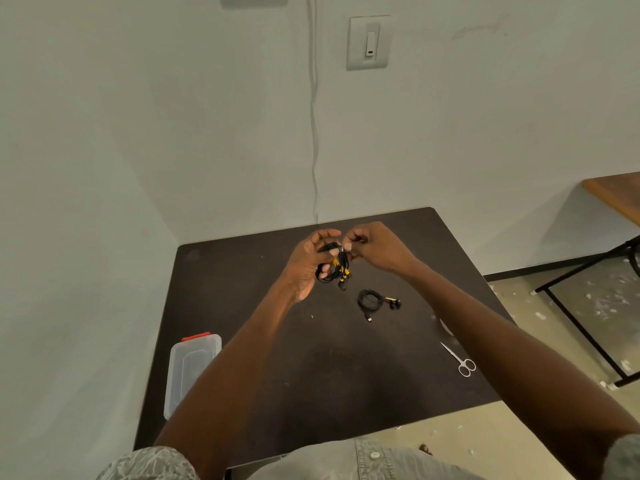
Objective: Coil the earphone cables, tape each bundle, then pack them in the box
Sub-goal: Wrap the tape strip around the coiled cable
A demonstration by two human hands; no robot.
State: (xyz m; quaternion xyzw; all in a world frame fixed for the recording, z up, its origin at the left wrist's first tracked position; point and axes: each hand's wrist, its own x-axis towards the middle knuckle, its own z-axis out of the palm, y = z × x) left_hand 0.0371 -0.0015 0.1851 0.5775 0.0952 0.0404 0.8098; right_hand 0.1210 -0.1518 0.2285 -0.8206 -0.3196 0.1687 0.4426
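So both hands are up over the far middle of the counter (311,368), left hand (308,261) and right hand (372,249) sharing a cable bundle (334,268) between them. Second coiled earphone (375,301) lies just nearer-right. Box (190,372) sits on the near-left edge, scissors (459,360) near-right.

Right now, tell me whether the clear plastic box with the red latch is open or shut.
Shut: the clear plastic box has its lid flat on top, red latch at its far end.
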